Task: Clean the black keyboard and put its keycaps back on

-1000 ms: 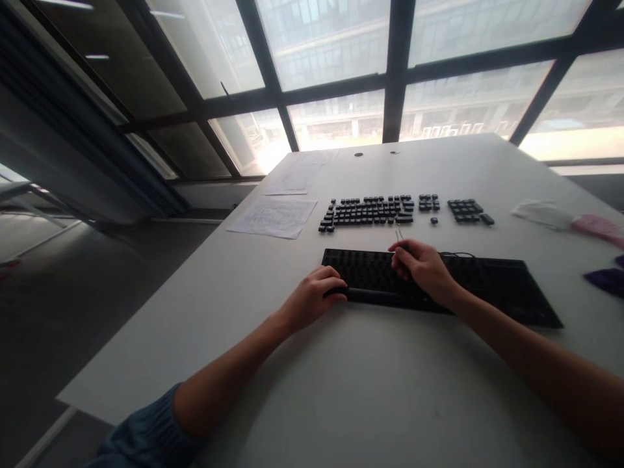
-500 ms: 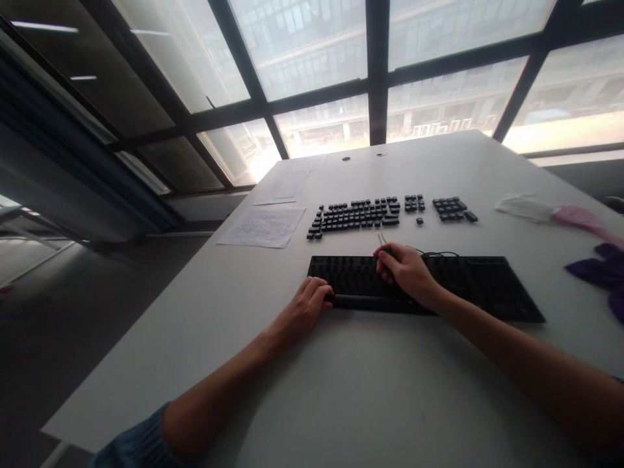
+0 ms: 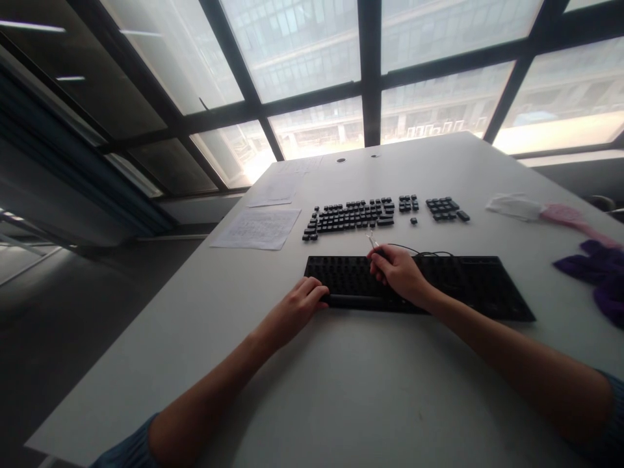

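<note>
Arms [image 3: 209, 390] reach in from the two bottom corners, bare up to the blue sleeves [image 3: 131, 448]. The left hand [image 3: 297, 304] is low, with its back up, and its bent fingers [image 3: 316, 290] hold the front left corner of a black keyboard [image 3: 468, 283]. The right hand [image 3: 400, 273] is over the middle of the keyboard, turned on its side, and its fingers are closed around a small two-pronged tool [image 3: 372, 240]. The pale tips of the tool poke out past the keyboard's back edge. The keyboard lies flat on the white counter [image 3: 341, 390], below the right hand; I cannot tell if that hand touches it. Farther off, black keycaps [image 3: 351, 218] sit in rows, near the tool's tips. A thin black cable [image 3: 433, 253] curls behind the keyboard.
</note>
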Available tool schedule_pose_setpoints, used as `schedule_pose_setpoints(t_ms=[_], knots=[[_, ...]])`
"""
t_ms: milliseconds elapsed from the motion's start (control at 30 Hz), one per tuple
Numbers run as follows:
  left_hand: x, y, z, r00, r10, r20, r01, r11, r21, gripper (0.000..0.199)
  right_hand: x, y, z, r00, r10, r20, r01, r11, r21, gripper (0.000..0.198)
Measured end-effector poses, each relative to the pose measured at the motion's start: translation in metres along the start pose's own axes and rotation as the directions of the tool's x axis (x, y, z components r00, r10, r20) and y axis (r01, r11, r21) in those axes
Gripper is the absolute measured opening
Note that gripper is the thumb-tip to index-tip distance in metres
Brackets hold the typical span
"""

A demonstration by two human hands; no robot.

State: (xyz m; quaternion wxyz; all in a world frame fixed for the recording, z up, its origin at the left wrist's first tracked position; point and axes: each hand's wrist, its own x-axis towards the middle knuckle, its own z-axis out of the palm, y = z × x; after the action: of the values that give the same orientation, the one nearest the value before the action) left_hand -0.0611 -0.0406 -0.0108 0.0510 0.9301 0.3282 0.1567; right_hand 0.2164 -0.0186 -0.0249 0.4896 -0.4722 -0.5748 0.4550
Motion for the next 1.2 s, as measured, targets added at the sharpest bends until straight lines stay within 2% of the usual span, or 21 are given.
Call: schedule_pose_setpoints(t_ms=[133,267,467,600,667,767,867,967,1033,1200], knots=[[0.006,-0.008,-0.009,0.998,0.005,0.07,0.005,0.991,-0.134,0.017,0.0,0.001,0.0,1.0,-0.009,-0.001,0.009,1.0,-0.012,0.023],[0.009,-0.01,-0.011,0.995,0.0,0.101,0.017,0.985,-0.173,0.014,0.0,0.0,0.0,1.0,-0.011,0.0,0.011,1.0,-0.018,0.022],[0.004,-0.012,0.008,0.999,0.016,-0.039,-0.022,0.983,-0.185,0.01,-0.001,0.0,0.0,1.0,-0.014,0.001,0.014,1.0,-0.01,0.023],[0.001,-0.012,0.016,0.987,-0.044,-0.156,0.002,0.966,-0.259,0.015,-0.001,0.0,0.0,1.0,0.001,0.006,-0.001,1.0,0.002,0.022],[0.0,-0.01,0.015,0.981,-0.075,-0.179,0.013,0.946,-0.325,0.02,-0.001,0.0,0.0,1.0,0.005,0.009,-0.006,1.0,0.01,0.022],[-0.001,-0.008,0.01,0.983,-0.104,-0.154,0.033,0.913,-0.406,0.019,-0.001,0.001,0.0,1.0,0.0,0.013,0.0,1.0,0.017,0.022],[0.001,-0.012,0.001,0.952,-0.214,-0.218,0.095,0.885,-0.455,0.021,-0.001,0.001,-0.001,1.0,0.003,0.014,-0.004,1.0,0.025,0.022],[0.015,-0.03,-0.009,0.88,-0.328,-0.345,0.167,0.891,-0.421,0.021,0.0,0.0,-0.001,1.0,0.008,0.014,-0.009,0.999,0.033,0.022],[0.034,-0.047,-0.014,0.857,-0.335,-0.392,0.211,0.921,-0.327,0.019,0.0,-0.001,-0.001,1.0,0.008,0.015,-0.008,0.999,0.035,0.021],[0.093,-0.093,-0.006,0.898,-0.288,-0.332,0.286,0.957,-0.058,0.017,0.0,0.0,-0.001,1.0,-0.006,0.002,0.006,0.999,0.045,0.021]])
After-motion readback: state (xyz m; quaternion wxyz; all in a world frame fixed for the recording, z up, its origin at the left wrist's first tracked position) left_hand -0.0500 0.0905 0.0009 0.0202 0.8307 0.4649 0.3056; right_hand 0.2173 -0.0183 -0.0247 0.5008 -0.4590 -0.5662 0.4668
